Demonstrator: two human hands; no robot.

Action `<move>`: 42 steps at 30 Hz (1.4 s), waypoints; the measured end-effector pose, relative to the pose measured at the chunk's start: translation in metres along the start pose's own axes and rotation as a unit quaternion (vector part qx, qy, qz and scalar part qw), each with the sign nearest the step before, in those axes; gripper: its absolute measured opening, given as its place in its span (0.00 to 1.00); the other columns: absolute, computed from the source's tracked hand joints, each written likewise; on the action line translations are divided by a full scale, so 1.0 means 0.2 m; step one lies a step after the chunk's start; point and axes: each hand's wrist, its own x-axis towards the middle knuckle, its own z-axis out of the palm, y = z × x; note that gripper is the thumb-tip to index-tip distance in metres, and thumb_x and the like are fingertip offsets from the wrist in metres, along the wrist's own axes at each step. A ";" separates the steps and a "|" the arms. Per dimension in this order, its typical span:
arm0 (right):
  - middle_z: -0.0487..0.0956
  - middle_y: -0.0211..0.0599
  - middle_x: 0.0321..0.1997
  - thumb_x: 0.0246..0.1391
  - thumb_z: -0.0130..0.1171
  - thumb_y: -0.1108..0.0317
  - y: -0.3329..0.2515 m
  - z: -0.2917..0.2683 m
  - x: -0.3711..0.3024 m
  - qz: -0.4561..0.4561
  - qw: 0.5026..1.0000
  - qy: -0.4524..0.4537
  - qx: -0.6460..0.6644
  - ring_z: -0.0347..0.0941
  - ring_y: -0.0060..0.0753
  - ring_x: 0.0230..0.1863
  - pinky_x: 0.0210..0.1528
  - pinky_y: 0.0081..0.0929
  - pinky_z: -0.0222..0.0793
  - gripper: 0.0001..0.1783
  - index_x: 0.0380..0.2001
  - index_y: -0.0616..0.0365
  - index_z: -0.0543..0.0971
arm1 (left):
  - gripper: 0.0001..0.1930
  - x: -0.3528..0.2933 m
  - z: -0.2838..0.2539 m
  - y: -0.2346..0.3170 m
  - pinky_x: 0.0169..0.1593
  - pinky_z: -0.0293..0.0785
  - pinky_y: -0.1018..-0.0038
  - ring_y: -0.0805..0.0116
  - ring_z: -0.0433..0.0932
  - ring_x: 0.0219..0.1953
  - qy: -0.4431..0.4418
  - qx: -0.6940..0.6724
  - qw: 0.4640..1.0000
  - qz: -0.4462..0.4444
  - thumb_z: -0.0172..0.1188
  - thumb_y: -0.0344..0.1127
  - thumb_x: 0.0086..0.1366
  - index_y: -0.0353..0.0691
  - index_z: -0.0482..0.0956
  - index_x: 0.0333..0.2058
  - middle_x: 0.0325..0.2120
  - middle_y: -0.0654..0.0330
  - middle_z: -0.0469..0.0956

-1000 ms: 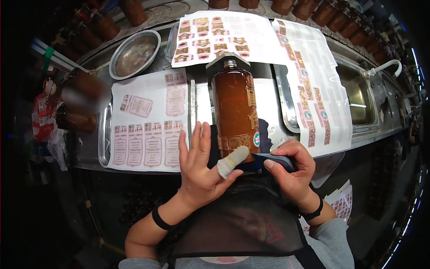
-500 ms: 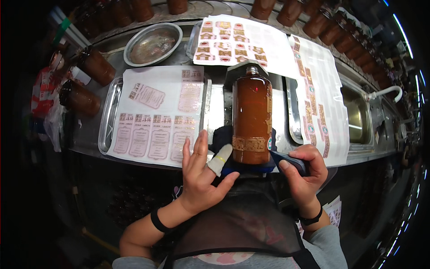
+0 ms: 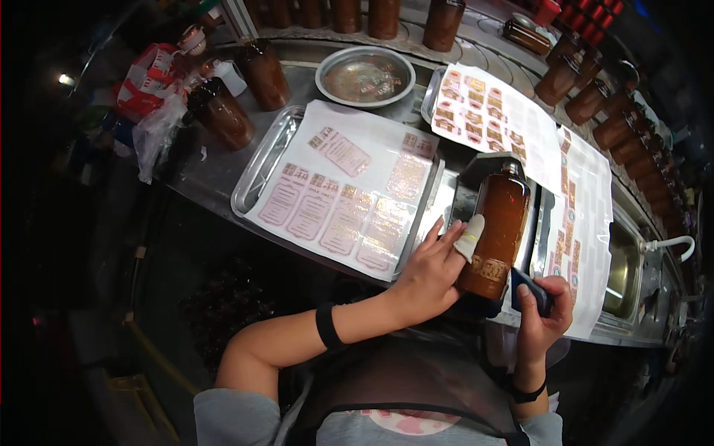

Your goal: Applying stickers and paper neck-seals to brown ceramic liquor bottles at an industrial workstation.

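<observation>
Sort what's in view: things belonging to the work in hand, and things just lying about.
Work in hand:
brown bottle, left hand at its left side
dark blue tool, held in right hand
sticker sheets, probably

Seemingly just lying about:
red-and-white bag
crumpled clear plastic

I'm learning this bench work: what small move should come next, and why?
Probably smooth the ornate band with the dark blue flat tool: the right hand grips it close beside the band's right edge, while the left hand sits at the left side of the brown bottle.
</observation>
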 end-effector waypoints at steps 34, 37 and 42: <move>0.72 0.28 0.34 0.48 0.67 0.79 0.17 -0.09 0.04 0.161 0.975 0.096 0.121 0.69 0.18 0.35 0.40 0.15 0.64 0.11 0.34 0.61 0.75 | 0.36 0.35 -0.91 -1.29 0.51 0.75 0.59 0.49 0.81 0.47 0.125 0.239 0.874 -0.404 0.77 0.44 0.46 0.32 0.70 0.48 0.40 0.50 0.82; 0.73 0.28 0.34 0.47 0.67 0.79 0.15 -0.07 0.06 0.166 0.976 0.070 0.125 0.70 0.18 0.35 0.40 0.16 0.66 0.11 0.34 0.61 0.76 | 0.34 0.35 -0.93 -1.38 0.45 0.77 0.60 0.50 0.82 0.40 0.116 0.241 0.875 -0.403 0.77 0.40 0.46 0.29 0.70 0.47 0.35 0.48 0.82; 0.76 0.29 0.36 0.51 0.66 0.77 0.11 -0.09 0.08 0.226 0.956 0.051 0.178 0.72 0.16 0.35 0.40 0.13 0.68 0.11 0.38 0.62 0.77 | 0.23 0.30 -1.00 -1.55 0.30 0.74 0.65 0.59 0.79 0.25 0.123 0.226 0.920 -0.297 0.70 0.28 0.52 0.30 0.66 0.42 0.23 0.55 0.77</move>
